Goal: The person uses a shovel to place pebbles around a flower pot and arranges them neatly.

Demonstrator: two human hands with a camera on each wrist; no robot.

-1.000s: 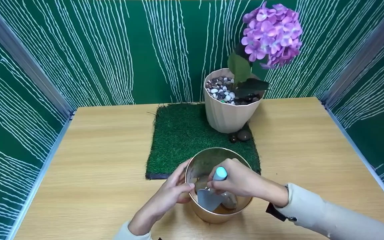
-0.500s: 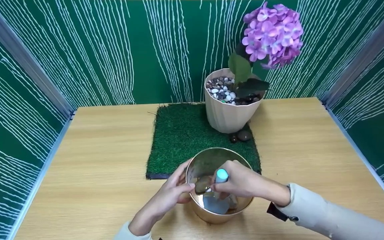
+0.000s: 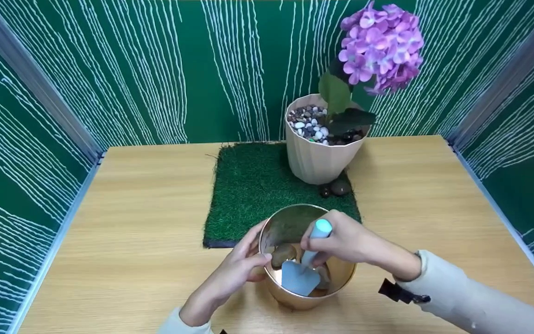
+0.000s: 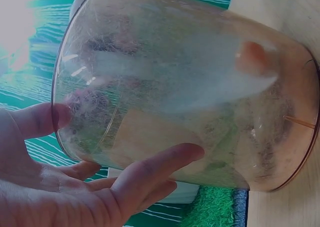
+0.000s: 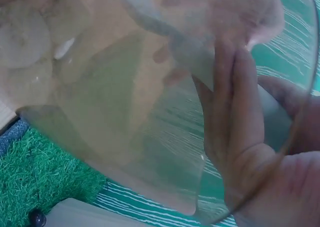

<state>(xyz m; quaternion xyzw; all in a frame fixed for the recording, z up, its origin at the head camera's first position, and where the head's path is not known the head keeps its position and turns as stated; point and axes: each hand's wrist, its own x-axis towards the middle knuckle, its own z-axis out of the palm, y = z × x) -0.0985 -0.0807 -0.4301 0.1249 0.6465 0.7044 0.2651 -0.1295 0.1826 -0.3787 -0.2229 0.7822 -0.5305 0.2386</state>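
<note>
A clear amber pot stands near the table's front, upright and overlapping the grass mat in the head view. My left hand holds its left side, thumb at the rim and fingers along the outer wall. In the left wrist view, fingers lie against that wall. My right hand grips the light blue handle of a small trowel, its wide blade down inside the pot. A brown stone lies left of the blade, and another stone is partly hidden at its right. Several stones show through the wall in the right wrist view.
Behind the pot lies an artificial grass mat. On it stands a beige planter with pebbles and a purple flower. Dark stones sit by the planter's base. Green panels with white lines enclose the wooden table.
My right hand has moved right and slightly up with the trowel. The blade has shifted, and the brown stone at the left now shows. My left hand has stayed on the pot.
</note>
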